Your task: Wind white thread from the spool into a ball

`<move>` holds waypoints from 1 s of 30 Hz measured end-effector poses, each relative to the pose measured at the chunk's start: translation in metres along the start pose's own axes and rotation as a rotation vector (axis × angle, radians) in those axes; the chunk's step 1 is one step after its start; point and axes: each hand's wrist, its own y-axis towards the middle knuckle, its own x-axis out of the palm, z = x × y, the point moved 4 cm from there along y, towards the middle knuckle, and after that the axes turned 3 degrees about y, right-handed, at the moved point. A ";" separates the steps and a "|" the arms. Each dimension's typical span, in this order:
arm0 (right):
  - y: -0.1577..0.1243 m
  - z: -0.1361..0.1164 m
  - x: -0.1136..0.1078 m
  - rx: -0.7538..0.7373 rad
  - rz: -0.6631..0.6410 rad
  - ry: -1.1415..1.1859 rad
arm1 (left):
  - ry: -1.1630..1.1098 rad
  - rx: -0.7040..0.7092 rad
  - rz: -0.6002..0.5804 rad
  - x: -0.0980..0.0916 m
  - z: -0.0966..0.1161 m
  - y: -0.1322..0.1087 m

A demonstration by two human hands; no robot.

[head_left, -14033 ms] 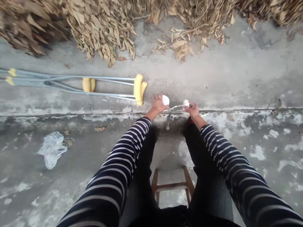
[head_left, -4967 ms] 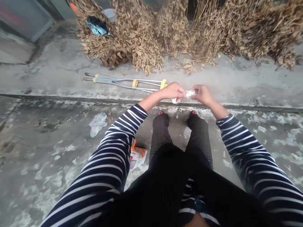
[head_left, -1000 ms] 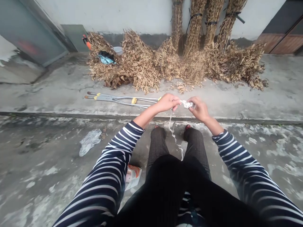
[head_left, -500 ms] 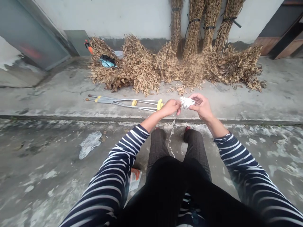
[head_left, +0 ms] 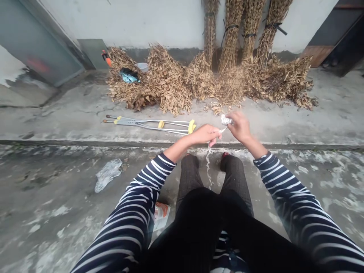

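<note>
The person's right hand (head_left: 240, 127) is raised, its fingers (head_left: 232, 120) curled and pinched closed on a ball of crumpled silver foil (head_left: 226, 120), which sits at the fingertips and is only partly covered by them. The left hand (head_left: 205, 134) is lower and just beside it, its fingers (head_left: 215, 134) bent loosely inward and closed around a thin crinkled silvery strip (head_left: 208, 167). The strip runs from the foil ball across the small gap to the left fingers, then hangs from beneath them, down between the person's knees. The two hands are near each other but not touching.

Below the fingers, the person sits with striped sleeves and dark trousers, knees apart, red-toed shoes (head_left: 225, 154) on a stained concrete floor (head_left: 57, 227). Left of the knees lies a crumpled clear plastic bag (head_left: 108, 175), and a printed orange-and-white packet (head_left: 162, 216) rests against the left leg.

Ahead of the fingers, past a long step edge (head_left: 182, 144), a pair of metal crutches (head_left: 148, 126) with yellow pads lies flat, its padded end close to the left hand. Beyond them, heaps of dried leafy stalks (head_left: 167, 81) spread along the base of a pale wall (head_left: 148, 22), with tied bundles (head_left: 233, 34) propped upright against it. A blue cloth (head_left: 127, 77) lies on the heap.
</note>
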 end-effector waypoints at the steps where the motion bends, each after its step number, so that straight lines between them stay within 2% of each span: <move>1: -0.003 0.003 0.001 -0.003 -0.036 0.008 | -0.031 0.008 0.029 -0.006 0.002 0.000; 4: -0.010 0.006 0.001 0.026 -0.095 0.123 | -0.127 0.042 0.111 -0.022 0.004 0.000; 8: -0.012 0.002 -0.002 0.120 -0.101 0.264 | -0.189 0.056 0.129 -0.031 0.006 0.001; 12: -0.013 -0.009 0.001 0.243 -0.239 0.523 | -0.200 0.045 0.209 -0.041 0.007 0.008; 17: -0.018 -0.016 0.000 0.349 -0.272 0.791 | -0.156 0.029 0.210 -0.045 -0.008 0.022; 20: -0.023 -0.018 0.001 0.414 -0.279 0.960 | -0.153 -0.020 0.168 -0.030 -0.028 0.027; 24: -0.027 -0.011 0.005 0.526 -0.187 1.075 | -0.320 -0.068 0.124 0.005 -0.047 0.021; 27: -0.023 0.006 0.007 0.572 -0.053 1.010 | -0.456 -0.052 0.123 0.029 -0.048 0.010; 30: -0.013 0.026 0.000 0.511 0.083 0.739 | -0.487 -0.044 0.021 0.043 -0.040 -0.001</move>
